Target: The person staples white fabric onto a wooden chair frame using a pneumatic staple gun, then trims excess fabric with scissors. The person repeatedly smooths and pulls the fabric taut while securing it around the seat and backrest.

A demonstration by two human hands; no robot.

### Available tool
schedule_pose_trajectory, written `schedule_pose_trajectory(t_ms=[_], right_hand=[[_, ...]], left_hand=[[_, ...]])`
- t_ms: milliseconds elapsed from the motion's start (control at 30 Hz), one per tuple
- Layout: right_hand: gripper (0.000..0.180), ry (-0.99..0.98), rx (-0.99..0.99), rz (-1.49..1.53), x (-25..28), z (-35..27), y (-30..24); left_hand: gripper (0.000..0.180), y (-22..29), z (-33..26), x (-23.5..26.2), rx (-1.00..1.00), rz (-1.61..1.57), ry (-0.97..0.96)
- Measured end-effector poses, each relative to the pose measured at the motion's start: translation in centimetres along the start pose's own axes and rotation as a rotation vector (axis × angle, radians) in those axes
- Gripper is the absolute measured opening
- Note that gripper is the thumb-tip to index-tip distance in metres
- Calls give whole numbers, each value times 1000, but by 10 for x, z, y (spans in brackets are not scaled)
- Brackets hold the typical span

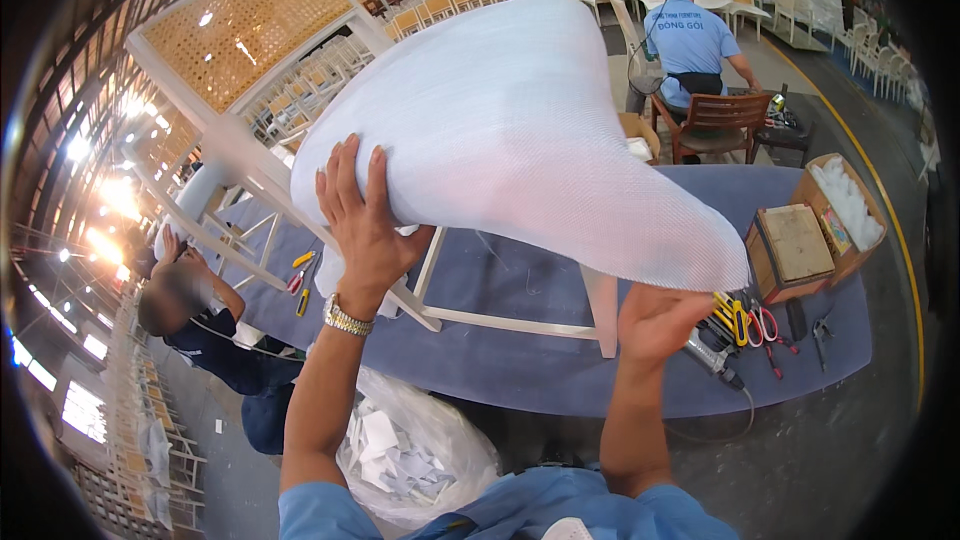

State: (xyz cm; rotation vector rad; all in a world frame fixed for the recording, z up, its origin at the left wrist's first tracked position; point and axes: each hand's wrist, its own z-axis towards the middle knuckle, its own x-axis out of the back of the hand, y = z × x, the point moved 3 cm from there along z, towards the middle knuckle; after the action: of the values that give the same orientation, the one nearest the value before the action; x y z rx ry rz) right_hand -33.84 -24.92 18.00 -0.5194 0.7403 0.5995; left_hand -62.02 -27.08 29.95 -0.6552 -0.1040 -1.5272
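Note:
A sheet of white, finely textured fabric (500, 120) is spread over the seat of a pale wooden chair (520, 325) with a woven cane back (240, 25). My left hand (365, 215) lies on the sheet's near left part, fingers spread and flat. At the sheet's right corner, my right hand (655, 325) holds the drooping edge. Its thumb shows below the edge, while the fingers are partly hidden by the fabric. The sheet hides most of the seat, and the chair's legs stand on the blue-grey covered table (480, 370).
By my right hand lie a yellow cutter (738, 320), red-handled scissors (762, 328) and a corded power tool (708, 352). Boxes (795, 245) stand at the right. A bag of scraps (400, 450) sits below. One co-worker (215, 325) works at left; another (690, 40) sits behind.

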Motion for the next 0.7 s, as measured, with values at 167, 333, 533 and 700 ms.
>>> schedule_pose_trajectory(t_ms=[167,333,533,700], right_hand=[[64,-147,189,-718,-49,4,6],[39,-32,-3,-702,-59,22,11],[28,-410,79,-929,-22,46,6],[47,-501,-99,-736,67,42,53]], left_hand=[[110,-2,-2,-3,58,-107,10],[115,-7,-6,-1,81,-114,-42],[111,-15,-14,8,27,-123,-55],[80,-23,-4,22,34,-288,-147]])
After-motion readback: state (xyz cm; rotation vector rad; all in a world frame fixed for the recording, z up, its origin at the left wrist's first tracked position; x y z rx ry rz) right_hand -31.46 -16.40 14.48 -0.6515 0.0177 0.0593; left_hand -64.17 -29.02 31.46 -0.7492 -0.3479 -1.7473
